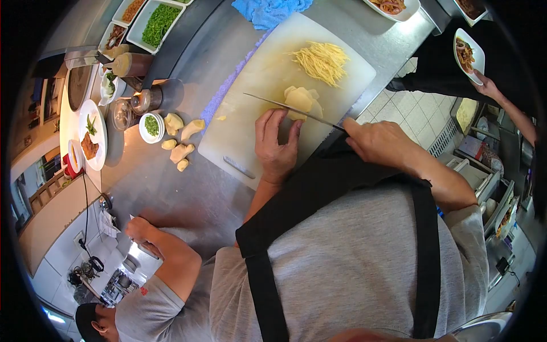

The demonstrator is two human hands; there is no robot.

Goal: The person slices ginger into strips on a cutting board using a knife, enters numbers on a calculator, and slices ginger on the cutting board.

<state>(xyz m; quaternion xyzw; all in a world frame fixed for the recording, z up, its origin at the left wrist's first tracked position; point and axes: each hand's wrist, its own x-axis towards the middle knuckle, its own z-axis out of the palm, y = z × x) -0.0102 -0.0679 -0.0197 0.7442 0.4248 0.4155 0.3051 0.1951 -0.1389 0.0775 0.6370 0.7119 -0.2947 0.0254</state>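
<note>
My right hand is closed around the handle of a kitchen knife. Its long thin blade lies across a fanned stack of pale ginger slices on the white cutting board. On the near side of the blade, my left hand has its fingers curled and thumb tip by the slices, holding them; the exact contact is partly hidden. Toward the far end of the board sits a heap of thin yellow ginger strips. Left of the board lie several peeled ginger pieces on the steel counter.
A blue cloth lies beyond the board. Leftward stand a small bowl of chopped greens, jars, a plated dish and trays. One co-worker's hand is lower left; another's hand holds a dish at right.
</note>
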